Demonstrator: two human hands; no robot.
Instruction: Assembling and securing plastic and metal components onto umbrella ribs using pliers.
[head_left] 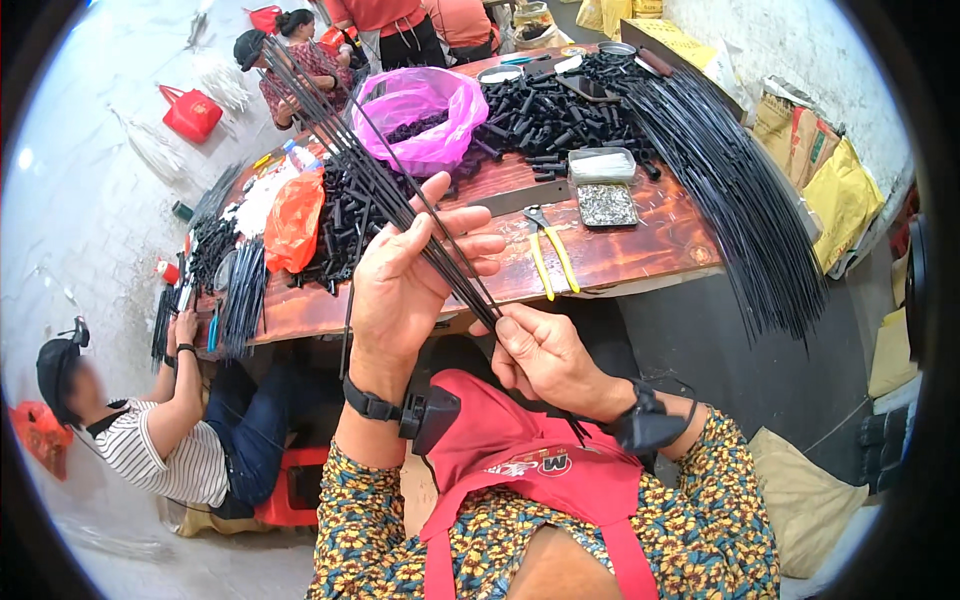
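Note:
A bundle of long, thin black rods (462,282) slants across the middle, from my lap side up to the far left. My right hand (545,352) pinches its near end between thumb and fingers. Under and beside the bundle, my left hand (398,285) has its palm turned up and its fingers stretched apart; the rods lie across it between thumb and fingers. One rod stands a little apart from the others. Just beyond my hands, pliers with yellow handles (553,262) lie on the wooden table (640,255).
Heaped black tubes (565,115) and a pink plastic bag (465,105) cover the far table. A metal tray of small parts (606,205) sits near the pliers. More black rods (730,210) overhang the right edge. At left sits a co-worker (165,440); others are behind.

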